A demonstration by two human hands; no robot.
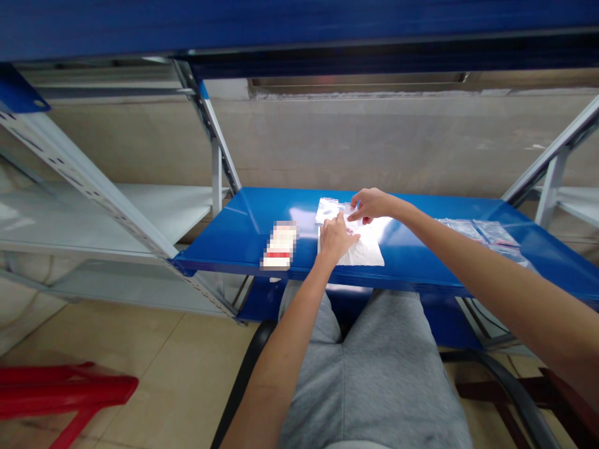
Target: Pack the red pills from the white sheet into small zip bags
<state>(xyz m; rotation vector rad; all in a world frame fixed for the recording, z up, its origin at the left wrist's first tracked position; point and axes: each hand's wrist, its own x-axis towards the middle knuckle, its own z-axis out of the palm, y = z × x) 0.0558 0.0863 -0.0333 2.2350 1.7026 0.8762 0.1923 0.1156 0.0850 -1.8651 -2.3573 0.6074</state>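
Over the blue shelf top, my left hand [334, 238] lies on a white sheet [372, 252], fingers stretched forward and thumb out to the side. Its fingertips reach the near edge of a small clear plastic bag [347, 208]. From the right, my right hand [369, 204] comes in with bent fingers and thumb closed at that bag. What lies directly under the fingers is partly hidden, and glare blurs the sheet's surface. Another clear bag [326, 211] lies just left of the hands.
A blurred-out pale item with a red band [279, 246] lies left on the blue shelf [234, 237]. Several clear bags [496, 233] sit to the right, beyond my right forearm. Metal posts [88, 187] flank the shelf, and a blue beam [299, 31] crosses overhead.
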